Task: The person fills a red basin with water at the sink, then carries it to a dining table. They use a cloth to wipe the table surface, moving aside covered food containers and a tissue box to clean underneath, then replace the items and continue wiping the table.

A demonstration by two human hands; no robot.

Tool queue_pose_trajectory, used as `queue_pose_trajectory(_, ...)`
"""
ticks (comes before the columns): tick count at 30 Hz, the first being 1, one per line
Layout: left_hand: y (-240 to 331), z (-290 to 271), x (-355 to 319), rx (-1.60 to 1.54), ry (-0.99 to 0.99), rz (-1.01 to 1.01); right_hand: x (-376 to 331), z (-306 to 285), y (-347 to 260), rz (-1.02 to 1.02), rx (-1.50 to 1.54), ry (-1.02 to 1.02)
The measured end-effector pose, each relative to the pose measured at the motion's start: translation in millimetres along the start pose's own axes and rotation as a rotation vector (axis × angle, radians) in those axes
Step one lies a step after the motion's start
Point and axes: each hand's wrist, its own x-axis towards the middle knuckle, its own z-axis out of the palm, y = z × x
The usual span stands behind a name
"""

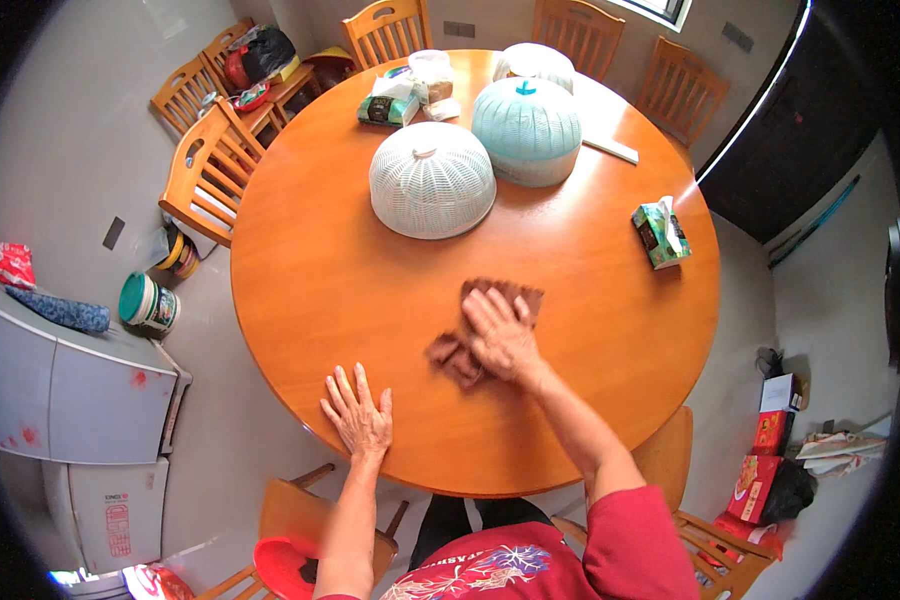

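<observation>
My right hand [500, 335] lies flat with its fingers stretched out over a crumpled brown cloth [457, 362], pressing it on the round wooden table [300, 270]. Part of the cloth shows beyond the fingertips, and another bunched part sticks out to the left of the wrist. My left hand [360, 415] rests palm down near the table's front left edge, fingers spread, holding nothing. Farther off, ahead of the cloth, stands a white mesh dome food cover [432, 182]. A light blue dome cover [526, 135] sits behind it to the right.
Another white dome cover [535, 62] stands farther back. A green tissue box [661, 235] is at the table's right; a second tissue pack [388, 108] lies at the back left beside a plastic container [431, 75]. Wooden chairs [210, 165] surround the table. A red bowl [286, 566] sits at lower left.
</observation>
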Motion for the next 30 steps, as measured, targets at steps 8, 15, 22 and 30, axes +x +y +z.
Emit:
queue_pose_trajectory(8, 4.6, -7.1, 2.4, 0.013, -0.021, 0.008, 103.2, 34.7, 82.1, 0.462, -0.351, 0.189)
queue_pose_trajectory(15, -4.2, -4.6, 2.6, -0.049, 0.009, 0.008, 105.6, 69.1, -66.1, 0.402, -0.176, 0.253)
queue_pose_trajectory(22, -13.0, 6.5, 1.2, -0.231, 0.078, 0.001, -13.0, 7.4, -130.2, -0.163, 0.111, 0.002)
queue_pose_trajectory(30, -2.8, 2.1, -0.4, -0.008, 0.020, 0.022, -123.7, -57.7, -65.6, 0.095, 0.022, -0.097)
